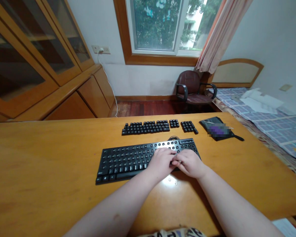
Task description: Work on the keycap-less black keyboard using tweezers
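Note:
A black keyboard lies on the wooden desk in front of me. Both my hands rest on its right part and touch each other. My left hand has its fingers bent down over the keys, with the thumb reaching toward the right hand. My right hand is closed in a pinch at the spot where the hands meet, and what it grips is too small to name. Behind the keyboard, several loose black keycaps are laid out in rows, with two smaller groups to their right.
A black pouch with a purple item on it lies at the desk's far right. Beyond the desk are a dark red armchair, a bed, a window and wooden cabinets on the left. A paper sits at the near right corner.

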`<state>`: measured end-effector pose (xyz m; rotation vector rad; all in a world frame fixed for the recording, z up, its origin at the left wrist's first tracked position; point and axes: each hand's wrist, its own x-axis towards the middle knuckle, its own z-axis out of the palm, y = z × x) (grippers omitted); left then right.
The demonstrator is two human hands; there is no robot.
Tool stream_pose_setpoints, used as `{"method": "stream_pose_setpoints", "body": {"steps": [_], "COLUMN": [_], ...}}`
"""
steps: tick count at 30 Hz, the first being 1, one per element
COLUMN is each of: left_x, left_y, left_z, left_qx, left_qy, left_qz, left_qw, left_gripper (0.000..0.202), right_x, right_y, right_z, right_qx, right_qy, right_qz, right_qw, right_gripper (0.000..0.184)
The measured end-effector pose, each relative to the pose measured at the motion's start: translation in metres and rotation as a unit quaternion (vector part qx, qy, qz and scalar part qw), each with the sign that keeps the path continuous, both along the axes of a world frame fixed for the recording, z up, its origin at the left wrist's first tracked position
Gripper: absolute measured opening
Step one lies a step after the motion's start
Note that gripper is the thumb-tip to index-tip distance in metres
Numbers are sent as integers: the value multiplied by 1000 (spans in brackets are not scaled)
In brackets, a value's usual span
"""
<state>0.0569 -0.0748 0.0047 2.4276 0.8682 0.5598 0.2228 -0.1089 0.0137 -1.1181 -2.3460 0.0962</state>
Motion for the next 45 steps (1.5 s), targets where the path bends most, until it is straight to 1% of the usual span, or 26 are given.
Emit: {"method": "stream_pose_setpoints", "body": {"steps": [3,6,9,12,17,19,21,22,23,24,27,29,32,34,37,40,42,45], "left_x": [0,0,1,0,0,0,0,0,1,1,1,1,1,1,0,-1,-1,-1], "left_y": [0,0,1,3,3,1,0,-1,-1,-1,-1,-1,0,1,2,2,3,3], "left_z": [1,2,2,1,1,2,3,4,4,5,4,4,3,3,4,5,6,8], "left_qx": [0,9,8,7,12,15,16,16,16,16,9,0,-17,-29,-49,-68,-83,-105], "left_qy": [-4,0,12,15,24,28,29,30,31,34,31,16,-2,-13,-42,-70,-76,-71], "left_qz": [5,5,0,-7,-5,0,2,2,2,4,11,17,24,29,45,57,59,65], "left_qw": [1000,1000,1000,1000,1000,1000,999,999,999,999,999,1000,1000,999,997,994,992,990], "left_gripper": [22,19,20,20,19,18,17,17,17,16,15,15,16,18,19,23,27,29], "right_x": [0,0,-3,-6,-8,-9,-9,-9,-9,-9,-4,0,5,6,6,4,2,0], "right_y": [0,1,2,2,2,2,3,3,4,4,3,2,0,0,1,4,5,6], "right_z": [-6,-10,-10,-9,-10,-11,-14,-15,-16,-17,-18,-18,-17,-17,-17,-17,-15,-12], "right_qx": [27,27,-21,-80,-110,-117,-124,-129,-135,-144,-151,-127,-71,-49,-50,-62,-68,-80], "right_qy": [8,30,70,110,160,217,295,321,333,330,300,293,276,264,263,272,278,280], "right_qz": [-19,-48,-90,-137,-165,-196,-237,-250,-254,-250,-220,-189,-119,-86,-81,-86,-89,-101], "right_qw": [999,998,993,981,967,949,917,904,898,899,916,929,951,959,960,956,954,951], "right_gripper": [22,26,33,38,39,41,41,41,40,39,37,36,38,40,38,30,25,23]}}
